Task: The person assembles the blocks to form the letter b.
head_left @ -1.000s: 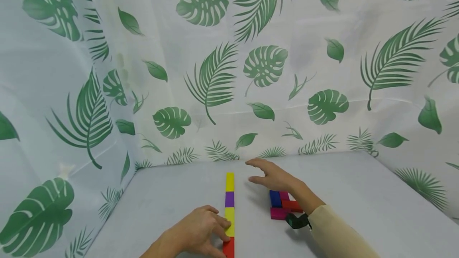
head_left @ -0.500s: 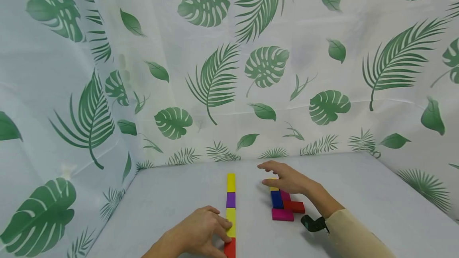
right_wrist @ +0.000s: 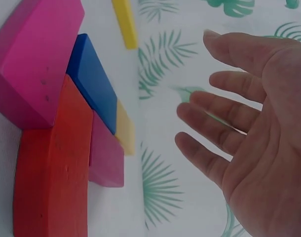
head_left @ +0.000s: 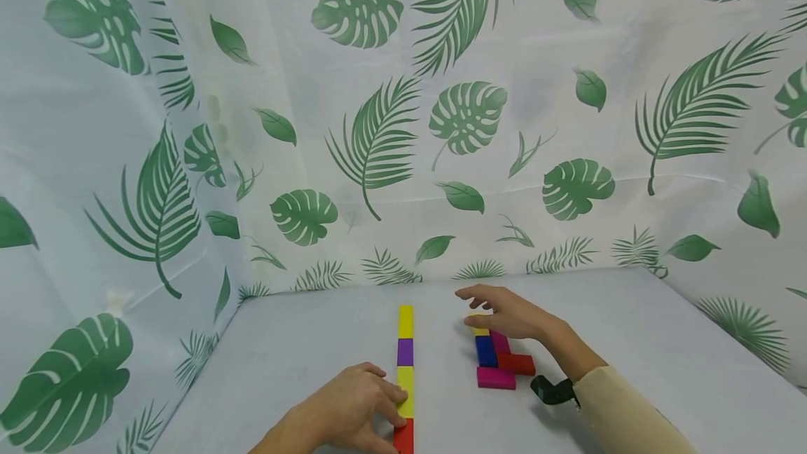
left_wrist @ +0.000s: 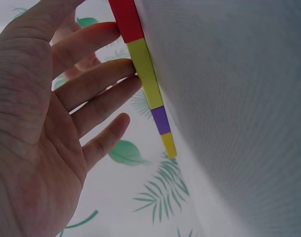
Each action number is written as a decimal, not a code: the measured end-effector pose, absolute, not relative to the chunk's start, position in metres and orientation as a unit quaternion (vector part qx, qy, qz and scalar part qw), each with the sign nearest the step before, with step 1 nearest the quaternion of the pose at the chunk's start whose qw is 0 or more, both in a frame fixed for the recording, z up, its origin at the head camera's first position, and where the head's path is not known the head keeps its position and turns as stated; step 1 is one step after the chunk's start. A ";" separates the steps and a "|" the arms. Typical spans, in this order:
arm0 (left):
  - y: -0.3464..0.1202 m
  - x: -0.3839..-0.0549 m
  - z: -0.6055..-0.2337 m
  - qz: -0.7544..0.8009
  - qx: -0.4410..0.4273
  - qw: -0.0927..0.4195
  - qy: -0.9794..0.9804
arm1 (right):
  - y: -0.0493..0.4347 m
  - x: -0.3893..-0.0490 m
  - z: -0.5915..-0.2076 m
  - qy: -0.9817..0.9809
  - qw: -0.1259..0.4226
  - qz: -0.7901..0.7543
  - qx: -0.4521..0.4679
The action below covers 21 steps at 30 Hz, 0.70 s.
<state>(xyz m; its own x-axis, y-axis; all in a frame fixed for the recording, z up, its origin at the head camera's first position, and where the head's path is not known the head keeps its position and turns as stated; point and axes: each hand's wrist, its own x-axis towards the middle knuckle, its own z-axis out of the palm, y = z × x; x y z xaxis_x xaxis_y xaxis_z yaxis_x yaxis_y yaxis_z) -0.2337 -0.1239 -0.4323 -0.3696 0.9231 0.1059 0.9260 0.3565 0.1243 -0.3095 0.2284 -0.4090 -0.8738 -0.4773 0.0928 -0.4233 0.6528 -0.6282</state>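
Observation:
My left hand [head_left: 353,401] touches the left side of a straight row of blocks with its fingertips, at a red block [head_left: 406,438] and a yellow block [head_left: 407,378]. Beyond these lie a purple block [head_left: 405,352] and another yellow block [head_left: 405,322]. To the right, my right hand [head_left: 507,314] hovers over a cluster of blocks, its fingers loosely spread and holding nothing. Partly under it lies a yellow block [head_left: 481,332], touching a blue block [head_left: 485,351]. Against the blue one are a magenta block [head_left: 499,342], a red block [head_left: 520,363] and a nearer magenta block [head_left: 496,377].
A white tabletop [head_left: 284,342] carries both groups of blocks, with a gap between row and cluster. White cloth walls [head_left: 391,160] printed with green leaves enclose the table at the back and sides. A small black device [head_left: 551,391] sits at my right wrist.
My right hand has moved right and slightly nearer, uncovering the yellow block and more of the cluster's red one. In the last half second it barely shifts. My left hand stays at the row.

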 end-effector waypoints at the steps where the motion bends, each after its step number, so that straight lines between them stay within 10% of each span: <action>1: -0.124 -0.234 -0.432 -0.082 -0.559 0.004 -0.825 | 0.229 -0.310 -0.410 0.908 0.041 -0.333 -0.251; 21: -0.123 -0.233 -0.433 -0.091 -0.543 -0.016 -0.834 | 0.245 -0.308 -0.408 0.873 0.156 -0.350 -0.302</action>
<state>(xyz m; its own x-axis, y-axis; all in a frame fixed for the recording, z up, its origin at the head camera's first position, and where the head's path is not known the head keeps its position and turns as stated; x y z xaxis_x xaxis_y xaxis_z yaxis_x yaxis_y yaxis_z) -0.2333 -0.1227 -0.4329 -0.4087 0.9099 0.0714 0.9040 0.3928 0.1688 -0.3081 0.2447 -0.4077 -0.7686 -0.6369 -0.0601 -0.4188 0.5719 -0.7054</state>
